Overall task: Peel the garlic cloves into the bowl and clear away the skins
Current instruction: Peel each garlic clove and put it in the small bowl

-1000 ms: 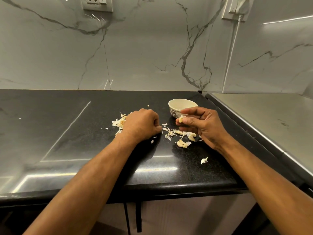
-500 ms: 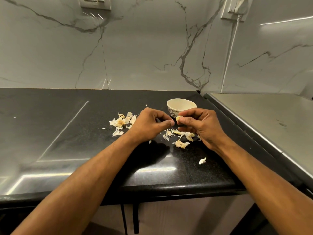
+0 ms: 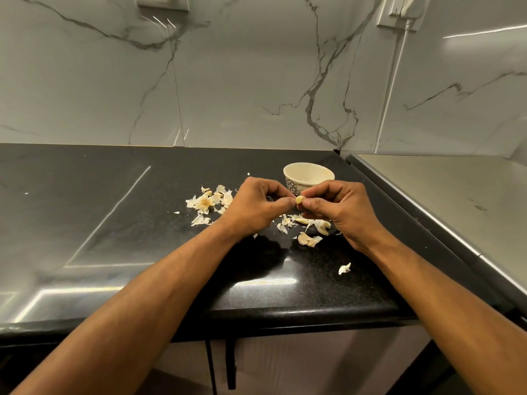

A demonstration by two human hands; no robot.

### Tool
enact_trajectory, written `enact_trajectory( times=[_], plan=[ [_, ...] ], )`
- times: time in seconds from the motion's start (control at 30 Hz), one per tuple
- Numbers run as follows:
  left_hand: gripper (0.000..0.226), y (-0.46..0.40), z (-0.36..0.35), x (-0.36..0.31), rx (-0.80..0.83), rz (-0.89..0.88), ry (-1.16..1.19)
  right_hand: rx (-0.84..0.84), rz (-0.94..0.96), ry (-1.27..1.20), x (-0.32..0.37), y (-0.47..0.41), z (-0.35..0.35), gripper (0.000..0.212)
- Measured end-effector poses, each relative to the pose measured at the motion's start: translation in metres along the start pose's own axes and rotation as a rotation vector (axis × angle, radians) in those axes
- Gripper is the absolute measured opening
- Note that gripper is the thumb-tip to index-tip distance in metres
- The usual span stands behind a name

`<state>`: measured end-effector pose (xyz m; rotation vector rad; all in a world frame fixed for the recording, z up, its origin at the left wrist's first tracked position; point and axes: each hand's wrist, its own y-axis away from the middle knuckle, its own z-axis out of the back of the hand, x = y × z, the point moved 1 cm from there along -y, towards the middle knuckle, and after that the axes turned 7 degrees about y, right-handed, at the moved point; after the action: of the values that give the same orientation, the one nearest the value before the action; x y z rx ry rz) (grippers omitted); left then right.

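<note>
Both hands, left (image 3: 256, 206) and right (image 3: 339, 209), pinch one clove (image 3: 299, 199) before the bowl (image 3: 308, 175); skins (image 3: 206, 202) lie on the counter (image 3: 85, 209).

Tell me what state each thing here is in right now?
Left hand: fingertips pinching the garlic clove.
Right hand: pinching the same clove.
Garlic clove: held above the counter, between both hands.
Bowl: upright; contents hidden.
Skins: scattered loose on the counter.
Cloves on counter: lying among skins.
</note>
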<state>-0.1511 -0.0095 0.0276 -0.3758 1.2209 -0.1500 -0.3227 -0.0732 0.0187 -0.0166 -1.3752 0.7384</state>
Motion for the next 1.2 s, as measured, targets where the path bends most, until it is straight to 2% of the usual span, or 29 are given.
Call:
enact_trajectory(
  times=[0.23,0.33,0.6,0.77,0.9,1.03,1.2],
  plan=[
    [0.008,0.0,-0.002,-0.001,-0.012,-0.01,-0.02,0.006,0.031,0.054,0.002,0.001,-0.002,0.013],
    [0.008,0.001,-0.001,-0.002,0.001,-0.03,0.003,0.007,0.008,-0.007,0.003,0.002,-0.001,0.017],
    [0.008,-0.001,0.0,-0.001,0.013,-0.086,0.007,0.093,-0.12,-0.2,0.002,0.001,0.002,0.011],
    [0.008,-0.005,0.006,0.005,-0.094,-0.081,-0.046,0.135,-0.178,-0.297,0.001,0.0,0.004,0.011],
    [0.01,-0.01,0.015,0.012,-0.164,-0.036,-0.341,0.113,-0.173,-0.286,0.001,-0.001,0.003,0.01],
    [0.014,-0.009,0.021,0.011,-0.116,0.084,-0.631,0.061,-0.155,-0.254,0.0,-0.002,0.003,0.012],
    [0.011,-0.007,0.019,0.007,-0.075,0.108,-0.774,0.032,-0.15,-0.21,0.0,-0.001,0.003,0.016]
  ],
)
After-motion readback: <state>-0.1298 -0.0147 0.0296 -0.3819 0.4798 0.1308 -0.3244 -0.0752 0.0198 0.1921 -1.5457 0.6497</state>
